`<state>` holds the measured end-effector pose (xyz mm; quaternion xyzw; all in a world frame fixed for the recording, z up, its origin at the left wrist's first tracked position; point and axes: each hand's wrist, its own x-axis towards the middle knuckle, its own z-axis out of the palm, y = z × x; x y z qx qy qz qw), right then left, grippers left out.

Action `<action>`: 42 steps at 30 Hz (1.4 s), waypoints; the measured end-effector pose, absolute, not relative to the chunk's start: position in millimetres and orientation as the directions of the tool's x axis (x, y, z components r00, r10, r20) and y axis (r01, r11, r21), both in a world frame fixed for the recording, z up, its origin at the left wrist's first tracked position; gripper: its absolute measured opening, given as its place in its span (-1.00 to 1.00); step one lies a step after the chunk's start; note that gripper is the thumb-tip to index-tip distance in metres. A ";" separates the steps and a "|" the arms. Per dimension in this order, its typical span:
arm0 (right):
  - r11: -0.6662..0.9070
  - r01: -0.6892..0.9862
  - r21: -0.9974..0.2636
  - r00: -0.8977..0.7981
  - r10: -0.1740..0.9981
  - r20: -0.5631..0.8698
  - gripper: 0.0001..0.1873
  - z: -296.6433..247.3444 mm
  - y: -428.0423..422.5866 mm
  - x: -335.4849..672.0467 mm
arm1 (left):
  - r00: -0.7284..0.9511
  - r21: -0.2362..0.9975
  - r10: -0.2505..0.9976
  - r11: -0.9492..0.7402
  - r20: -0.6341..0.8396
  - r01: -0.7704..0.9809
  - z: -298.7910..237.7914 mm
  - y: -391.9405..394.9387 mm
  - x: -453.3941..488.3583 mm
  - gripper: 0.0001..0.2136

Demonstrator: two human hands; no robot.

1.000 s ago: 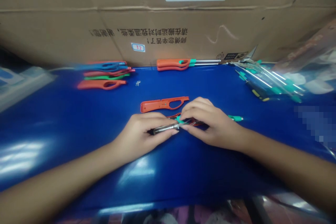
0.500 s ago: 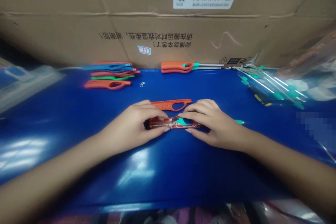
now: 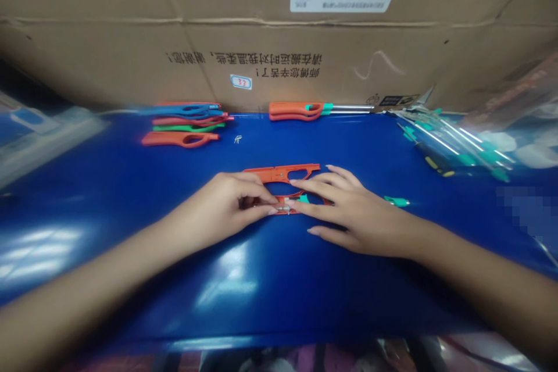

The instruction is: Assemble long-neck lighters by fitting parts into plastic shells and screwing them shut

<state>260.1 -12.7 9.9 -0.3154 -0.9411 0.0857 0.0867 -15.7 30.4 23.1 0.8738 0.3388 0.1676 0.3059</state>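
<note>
Between bench edges, left fingers pinch a clear tube inside an orange shell, which spread right fingers could unseat by pressing unevenly.

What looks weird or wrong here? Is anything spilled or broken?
The writing on the big cardboard at the back is upside down, so it looks flipped over. I see no spill. The orange half-shell near the hands shows no clear break, though part is covered.

**Orange on blue**

Saw plain orange on the long hollow plastic handle shell, turquoise on the small plastic piece, glossy blue with white glare on the flat tabletop, black lettering on the brown cardboard box.
</note>
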 end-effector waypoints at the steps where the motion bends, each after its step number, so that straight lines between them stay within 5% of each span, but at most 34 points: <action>1: 0.787 0.580 -0.210 -0.787 0.608 0.104 -0.47 10.1 -13.3 259.6 | 0.714 0.653 0.695 -0.581 0.088 0.485 22.9 29.7 -15.2 -0.88; 8: 0.780 0.586 -0.220 -0.786 0.613 0.082 -0.48 9.0 -15.9 257.7 | 0.707 0.652 0.700 -0.582 0.099 0.485 20.4 29.2 -14.1 -0.87; 13: 0.725 0.614 -0.311 -0.701 0.683 0.208 -0.49 12.9 -11.9 263.4 | 0.725 0.631 0.675 -0.623 0.134 0.463 18.5 27.6 -14.4 -0.84; 19: 0.673 0.617 -0.408 -0.652 0.728 0.213 -0.92 17.4 -8.2 267.5 | 0.748 0.631 0.645 -0.648 0.156 0.427 18.3 26.9 -14.1 -0.84; 27: 0.630 0.614 -0.475 -0.632 0.753 0.182 -0.92 17.4 -8.1 267.7 | 0.749 0.608 0.642 -0.664 0.165 0.435 18.6 28.0 -13.5 -0.84; 36: 0.667 0.632 -0.395 -0.671 0.726 0.152 -0.94 23.7 -7.1 273.8 | 0.766 0.585 0.627 -0.676 0.138 0.448 25.8 27.0 -15.6 -0.81; 42: 0.649 0.662 -0.374 -0.647 0.747 0.151 -0.94 31.8 -5.4 287.0 | 0.699 0.479 0.658 -0.727 0.280 0.492 27.6 37.1 -21.6 -0.79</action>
